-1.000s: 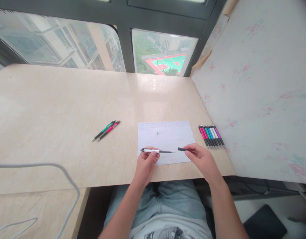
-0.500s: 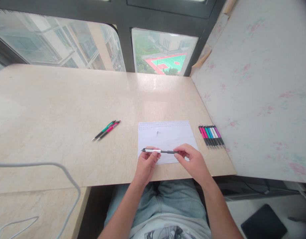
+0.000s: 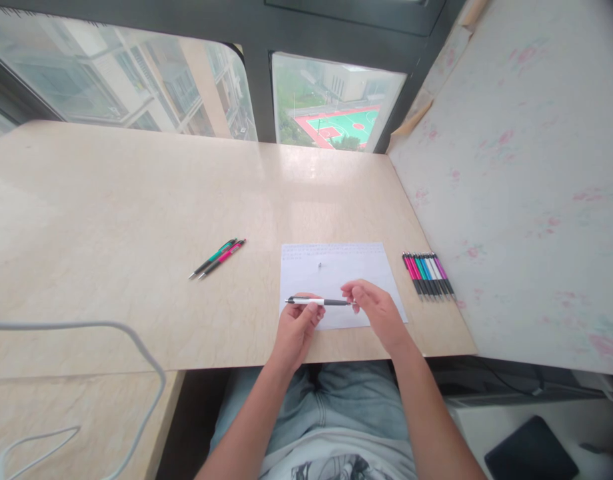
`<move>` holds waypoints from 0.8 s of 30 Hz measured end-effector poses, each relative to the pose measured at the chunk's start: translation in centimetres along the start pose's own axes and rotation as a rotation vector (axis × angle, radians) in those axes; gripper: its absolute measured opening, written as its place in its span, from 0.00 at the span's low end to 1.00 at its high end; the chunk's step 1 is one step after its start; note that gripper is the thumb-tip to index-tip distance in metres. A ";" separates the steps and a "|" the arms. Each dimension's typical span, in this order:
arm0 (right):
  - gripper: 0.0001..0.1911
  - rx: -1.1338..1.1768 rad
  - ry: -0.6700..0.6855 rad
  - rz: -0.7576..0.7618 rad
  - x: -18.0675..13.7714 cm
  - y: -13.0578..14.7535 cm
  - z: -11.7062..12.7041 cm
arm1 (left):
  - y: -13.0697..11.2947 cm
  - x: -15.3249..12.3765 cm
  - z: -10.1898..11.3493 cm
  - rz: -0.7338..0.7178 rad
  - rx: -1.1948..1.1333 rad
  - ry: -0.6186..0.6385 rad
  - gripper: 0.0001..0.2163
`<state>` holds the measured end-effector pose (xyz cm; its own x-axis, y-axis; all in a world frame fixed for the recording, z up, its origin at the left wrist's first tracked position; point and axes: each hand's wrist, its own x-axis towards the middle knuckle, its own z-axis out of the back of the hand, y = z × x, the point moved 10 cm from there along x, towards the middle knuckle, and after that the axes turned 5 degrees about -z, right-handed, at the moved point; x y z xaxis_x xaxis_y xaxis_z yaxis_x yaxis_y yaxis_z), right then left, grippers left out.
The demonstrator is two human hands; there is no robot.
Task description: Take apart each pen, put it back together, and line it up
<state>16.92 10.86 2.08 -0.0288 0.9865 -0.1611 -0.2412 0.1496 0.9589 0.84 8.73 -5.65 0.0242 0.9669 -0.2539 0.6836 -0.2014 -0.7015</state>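
Note:
My left hand [image 3: 297, 325] pinches the white barrel of a pen [image 3: 316, 302] held level above a white sheet of paper [image 3: 336, 275]. My right hand [image 3: 374, 310] grips the pen's black front end, fingers closed round it. A tiny dark part [image 3: 320, 265] lies on the sheet. Both hands hover over the near edge of the beige table [image 3: 136, 200].
A row of several coloured pens [image 3: 428, 274] lies right of the paper, close to a pale wall panel [image 3: 516, 187]. Two pens, green and pink [image 3: 218, 258], lie left of it. A white cable [image 3: 86, 347] loops at the lower left. Windows stand behind the table.
My right hand brought the black front piece leftward onto the pen's thin tip and slid it on. The left hand stayed put holding the white barrel.

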 end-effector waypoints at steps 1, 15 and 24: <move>0.21 0.026 -0.061 -0.018 0.7 -0.5 0.6 | 0.1 0.0 0.1 0.001 -0.007 -0.004 0.09; 0.18 -0.613 -0.098 0.028 7.0 1.2 -3.9 | -0.1 -0.2 -0.3 0.031 -0.015 -0.004 0.10; 0.13 -0.183 -0.137 -0.023 1.7 -2.1 1.7 | 0.0 -0.1 -0.2 0.017 -0.015 0.000 0.08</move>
<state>18.99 12.38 0.21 0.1075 0.9846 -0.1378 -0.4123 0.1702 0.8950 0.98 8.69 -5.50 0.0362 0.9632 -0.2662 0.6940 -0.2159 -0.6869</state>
